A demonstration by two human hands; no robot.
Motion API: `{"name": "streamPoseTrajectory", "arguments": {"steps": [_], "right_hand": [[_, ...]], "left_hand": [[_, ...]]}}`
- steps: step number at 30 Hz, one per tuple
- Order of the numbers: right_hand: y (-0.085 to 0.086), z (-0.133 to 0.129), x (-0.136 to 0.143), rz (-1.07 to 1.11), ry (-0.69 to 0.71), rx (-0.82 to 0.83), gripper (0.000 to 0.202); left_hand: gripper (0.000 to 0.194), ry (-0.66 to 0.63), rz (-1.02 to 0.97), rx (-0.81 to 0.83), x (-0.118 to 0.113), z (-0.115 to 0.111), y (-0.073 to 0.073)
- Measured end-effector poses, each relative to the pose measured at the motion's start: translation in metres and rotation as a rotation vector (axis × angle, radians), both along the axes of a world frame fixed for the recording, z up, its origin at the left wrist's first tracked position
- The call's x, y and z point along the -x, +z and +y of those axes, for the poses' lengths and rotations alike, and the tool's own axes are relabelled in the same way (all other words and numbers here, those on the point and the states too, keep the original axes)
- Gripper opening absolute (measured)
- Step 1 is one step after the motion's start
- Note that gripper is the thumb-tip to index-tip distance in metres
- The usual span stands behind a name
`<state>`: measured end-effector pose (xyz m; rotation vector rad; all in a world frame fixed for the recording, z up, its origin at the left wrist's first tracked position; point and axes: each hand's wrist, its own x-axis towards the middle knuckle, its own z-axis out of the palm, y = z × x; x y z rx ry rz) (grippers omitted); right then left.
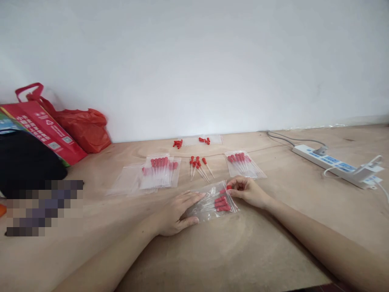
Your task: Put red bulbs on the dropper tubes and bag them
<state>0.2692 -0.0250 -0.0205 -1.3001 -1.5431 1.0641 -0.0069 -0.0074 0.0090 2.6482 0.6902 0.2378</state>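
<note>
A clear zip bag (200,209) lies on the table, holding several glass droppers with red rubber bulbs (222,204). My left hand (179,213) rests over the bag's left end, fingers stretched out and thumb apart, pressing it down. At the bag's right, open-looking end, my right hand (244,190) pinches the red bulb of a dropper (229,187), whose stem points left into the bag. Beyond the hands, several loose droppers (204,162) lie fanned out. Filled bags of droppers (159,172) are stacked to the left, and another filled bag (244,164) lies to the right.
Flat clear bags (124,180) lie left of the filled stack. Loose red bulbs (178,144) sit near the wall. A white power strip (331,164) with plugs and cables is at the right. Red bags (85,125) and a black bag (27,162) stand at the left.
</note>
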Motion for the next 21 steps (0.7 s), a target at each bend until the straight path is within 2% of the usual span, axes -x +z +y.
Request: {"name": "streamPoseTrajectory", "arguments": {"steps": [3, 6, 11, 15, 16, 19, 21], "right_hand": [[0.001, 0.000, 0.002, -0.110, 0.097, -0.138, 0.015], [0.001, 0.000, 0.007, -0.167, 0.142, -0.198, 0.018], [-0.004, 0.006, 0.011, -0.225, -0.040, -0.183, 0.017], [0.002, 0.025, 0.003, -0.196, 0.006, -0.101, 0.005], [0.005, 0.032, 0.003, -0.223, -0.014, -0.101, 0.007], [0.017, 0.060, 0.011, -0.476, -0.181, -0.114, 0.013], [0.023, 0.078, 0.026, -0.617, -0.236, -0.086, 0.014]], "left_hand": [[0.057, -0.001, 0.012, -0.006, 0.000, 0.000, 0.000], [0.057, -0.003, 0.019, -0.005, -0.001, 0.000, 0.001], [0.052, -0.020, 0.032, 0.000, -0.001, 0.001, 0.000], [0.049, -0.026, 0.051, -0.002, -0.001, 0.003, 0.000], [0.049, -0.024, 0.046, -0.004, -0.001, 0.003, 0.000], [0.048, -0.027, 0.023, -0.001, -0.001, 0.002, 0.001], [0.048, -0.034, 0.008, 0.002, -0.001, 0.002, 0.002]]}}
